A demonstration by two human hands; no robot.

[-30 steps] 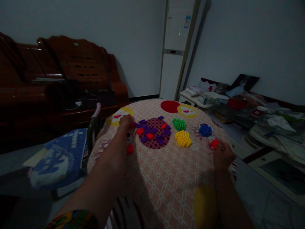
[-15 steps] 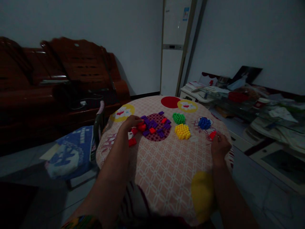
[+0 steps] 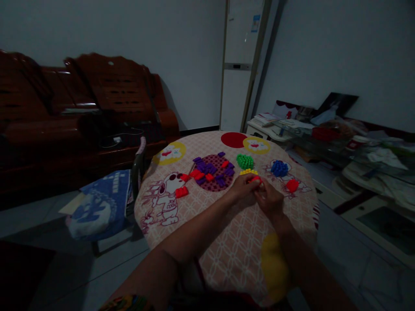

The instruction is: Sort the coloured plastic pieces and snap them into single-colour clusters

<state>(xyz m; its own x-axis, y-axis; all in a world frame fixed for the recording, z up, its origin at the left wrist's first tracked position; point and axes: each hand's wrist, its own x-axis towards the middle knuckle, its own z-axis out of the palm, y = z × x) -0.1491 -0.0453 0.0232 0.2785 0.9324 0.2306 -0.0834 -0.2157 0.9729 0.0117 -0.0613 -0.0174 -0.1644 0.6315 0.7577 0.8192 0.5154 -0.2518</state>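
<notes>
My left hand point(image 3: 242, 187) and my right hand point(image 3: 269, 199) meet over the round table, fingers closed around a small red plastic piece point(image 3: 256, 179). Its exact kind is too small to make out. Just behind my hands, a cluster of yellow beaded pieces point(image 3: 249, 172) is mostly covered. Green beaded pieces point(image 3: 245, 161) lie farther back, with blue ones point(image 3: 279, 168) to the right. Beside my right hand rests a red cluster point(image 3: 292, 185). Purple blocks point(image 3: 210, 167) are scattered left of centre, mixed with red ones; a separate red block point(image 3: 181, 192) lies nearer me.
A patterned cloth point(image 3: 214, 233) covers the table. On the left stands a chair with a blue cloth point(image 3: 103, 203), and behind it a wooden sofa point(image 3: 113, 95). A cluttered cabinet point(image 3: 372, 168) runs along the right. A tall white unit point(image 3: 238, 95) stands at the back.
My left hand has moved right from the red and purple blocks to meet my right hand. My right hand has left the red cluster at the right and come inward; a red piece is now between them.
</notes>
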